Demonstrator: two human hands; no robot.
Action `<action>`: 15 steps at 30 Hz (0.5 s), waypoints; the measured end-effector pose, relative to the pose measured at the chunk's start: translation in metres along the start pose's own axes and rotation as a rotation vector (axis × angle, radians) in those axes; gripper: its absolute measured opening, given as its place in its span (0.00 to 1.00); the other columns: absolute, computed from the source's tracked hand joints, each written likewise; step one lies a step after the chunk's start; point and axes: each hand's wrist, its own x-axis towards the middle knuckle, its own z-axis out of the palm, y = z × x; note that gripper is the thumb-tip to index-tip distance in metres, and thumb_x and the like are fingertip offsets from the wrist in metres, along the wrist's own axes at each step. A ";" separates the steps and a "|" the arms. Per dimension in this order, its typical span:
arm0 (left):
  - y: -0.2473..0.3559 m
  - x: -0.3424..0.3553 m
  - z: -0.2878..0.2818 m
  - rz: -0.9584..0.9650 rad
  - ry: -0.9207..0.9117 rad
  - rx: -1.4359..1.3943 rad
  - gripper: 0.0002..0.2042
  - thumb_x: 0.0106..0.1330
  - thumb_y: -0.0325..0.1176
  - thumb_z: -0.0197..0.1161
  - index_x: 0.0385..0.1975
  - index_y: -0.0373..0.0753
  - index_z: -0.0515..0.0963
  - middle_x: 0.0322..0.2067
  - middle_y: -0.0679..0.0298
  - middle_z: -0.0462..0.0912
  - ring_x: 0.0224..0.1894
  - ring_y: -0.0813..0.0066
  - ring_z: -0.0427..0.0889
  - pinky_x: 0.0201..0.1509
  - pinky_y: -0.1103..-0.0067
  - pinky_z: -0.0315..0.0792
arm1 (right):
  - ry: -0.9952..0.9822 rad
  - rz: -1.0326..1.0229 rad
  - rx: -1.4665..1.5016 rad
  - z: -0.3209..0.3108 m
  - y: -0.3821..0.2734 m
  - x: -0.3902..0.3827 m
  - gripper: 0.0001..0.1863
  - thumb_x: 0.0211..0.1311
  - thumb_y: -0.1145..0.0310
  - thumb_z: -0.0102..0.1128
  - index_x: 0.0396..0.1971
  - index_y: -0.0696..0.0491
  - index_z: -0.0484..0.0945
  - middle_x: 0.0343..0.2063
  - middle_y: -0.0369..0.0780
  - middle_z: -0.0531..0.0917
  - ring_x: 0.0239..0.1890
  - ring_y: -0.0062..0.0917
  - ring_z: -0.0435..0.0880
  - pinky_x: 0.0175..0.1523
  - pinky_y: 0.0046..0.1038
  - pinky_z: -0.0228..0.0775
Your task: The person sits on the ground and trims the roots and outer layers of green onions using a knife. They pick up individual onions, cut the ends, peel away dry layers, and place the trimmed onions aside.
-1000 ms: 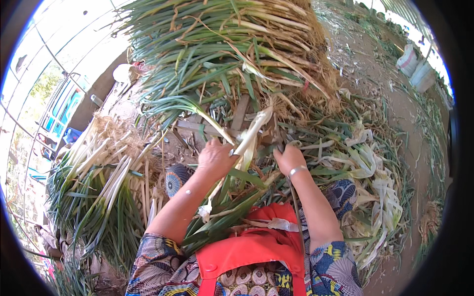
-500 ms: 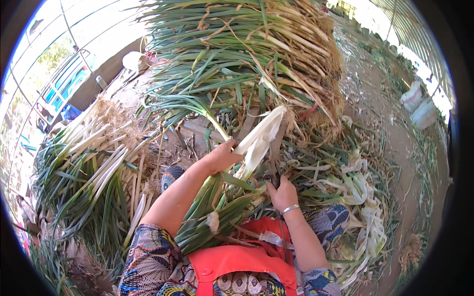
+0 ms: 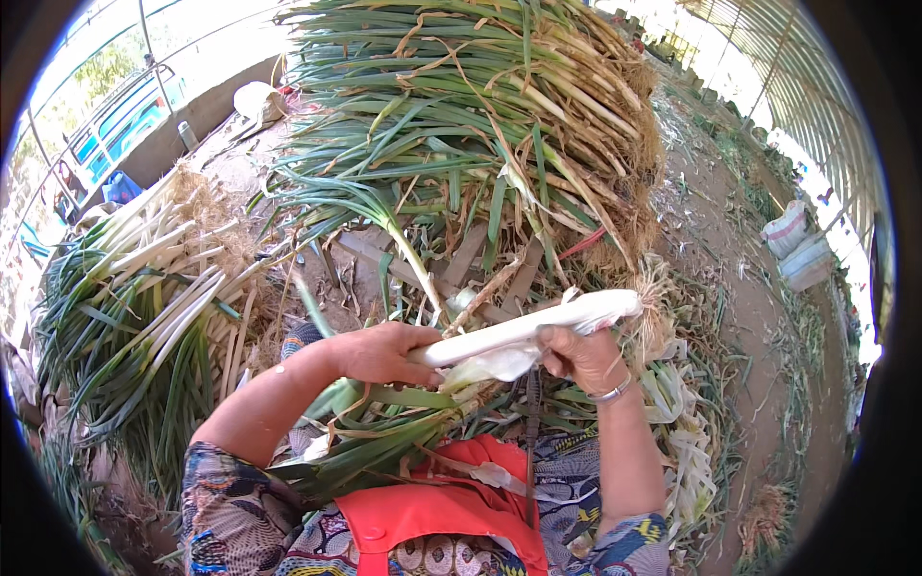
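Swung rightward: long white onion stalk (image 3: pixel 509 330), likely slick, best held mid-shank, left hand (image 3: pixel 384 352) clasping; right hand (image 3: pixel 584 359) curled, hold unclear.

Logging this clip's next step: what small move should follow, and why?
Perhaps the right grip should peel the loose skin off the white stalk: that skin hangs beneath it, with the right grip near the roots and the left grip holding the other end.
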 end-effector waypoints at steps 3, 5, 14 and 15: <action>0.001 -0.033 -0.005 0.012 0.044 0.150 0.23 0.63 0.41 0.65 0.55 0.39 0.70 0.31 0.61 0.81 0.32 0.75 0.80 0.38 0.75 0.74 | 0.082 -0.264 -0.835 0.015 -0.034 -0.018 0.14 0.57 0.58 0.69 0.35 0.53 0.84 0.28 0.39 0.84 0.31 0.21 0.82 0.33 0.24 0.75; -0.011 -0.052 -0.005 0.058 0.149 0.196 0.19 0.60 0.42 0.66 0.47 0.39 0.74 0.32 0.54 0.82 0.36 0.62 0.82 0.41 0.70 0.73 | 0.051 -0.347 -0.960 -0.032 -0.045 -0.023 0.12 0.57 0.63 0.65 0.36 0.55 0.84 0.33 0.41 0.85 0.39 0.25 0.82 0.43 0.27 0.75; -0.052 -0.078 -0.022 -0.166 0.606 0.736 0.11 0.55 0.32 0.63 0.39 0.45 0.77 0.27 0.59 0.83 0.33 0.56 0.84 0.36 0.63 0.76 | 1.008 0.514 -1.781 -0.394 -0.055 -0.134 0.24 0.56 0.58 0.63 0.45 0.62 0.78 0.39 0.54 0.82 0.43 0.51 0.81 0.48 0.42 0.73; -0.050 -0.069 -0.021 -0.236 0.584 0.736 0.10 0.58 0.31 0.60 0.39 0.46 0.77 0.28 0.60 0.83 0.33 0.58 0.84 0.35 0.64 0.77 | 1.044 0.304 -1.946 -0.382 -0.028 -0.126 0.25 0.54 0.61 0.64 0.49 0.61 0.76 0.44 0.54 0.80 0.45 0.50 0.80 0.51 0.41 0.72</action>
